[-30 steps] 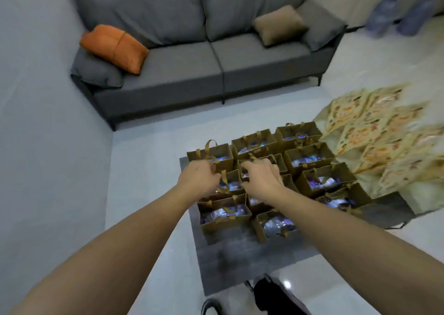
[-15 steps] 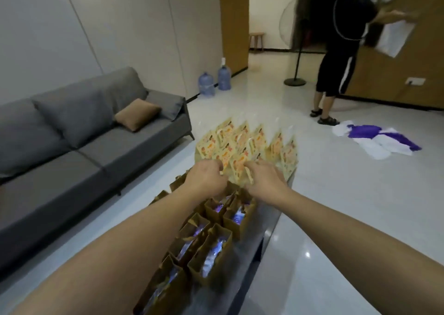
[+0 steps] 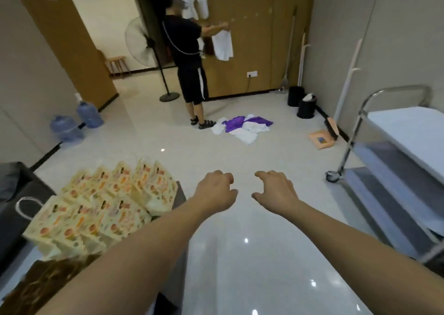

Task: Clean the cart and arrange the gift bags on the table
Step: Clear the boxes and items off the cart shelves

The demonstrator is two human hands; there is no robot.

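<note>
We hold left hand (image 3: 216, 189) and right hand (image 3: 276, 189) out over floor, fingers loosely curled, both empty. Patterned gift bags (image 3: 103, 201) crowd table (image 3: 179, 199) at left; steel cart (image 3: 394, 161) stands at right.

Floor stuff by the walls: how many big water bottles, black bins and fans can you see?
Blue water jugs: 2, one nearer, one behind it.
Black bins: 2, one at the wall, one in front with something white on top.
Standing fan: 1.
Total: 5.
</note>
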